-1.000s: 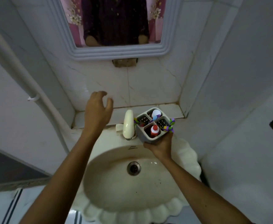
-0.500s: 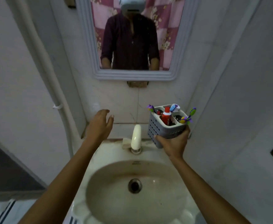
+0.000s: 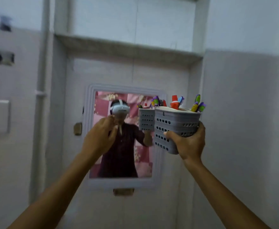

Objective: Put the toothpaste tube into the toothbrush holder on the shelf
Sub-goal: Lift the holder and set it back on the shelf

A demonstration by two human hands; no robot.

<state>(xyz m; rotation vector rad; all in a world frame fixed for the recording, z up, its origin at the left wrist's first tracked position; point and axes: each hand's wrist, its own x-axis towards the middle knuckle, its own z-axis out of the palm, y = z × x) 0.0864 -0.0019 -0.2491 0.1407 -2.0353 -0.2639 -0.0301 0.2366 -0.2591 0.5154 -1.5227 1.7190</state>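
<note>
The right hand (image 3: 187, 142) is gripping the holder (image 3: 176, 128), now raised from sink level to mirror height, the toothpaste (image 3: 175, 102) standing inside (shelf (image 3: 128, 47) above it); the left hand (image 3: 100, 138) is hovering half-open, empty.

Hands: two, a left hand (image 3: 100, 138) and a right hand (image 3: 187, 142)
Toothbrush holder (image 3: 173, 128): one, grey and perforated
Toothpaste tube (image 3: 175, 102): one red-capped tip showing above the rim
Toothbrush heads: roughly four coloured ones, too blurred to count exactly
Mirror (image 3: 92, 129): one
Shelf (image 3: 128, 45): one
Wall pipe (image 3: 42, 96): one
</note>
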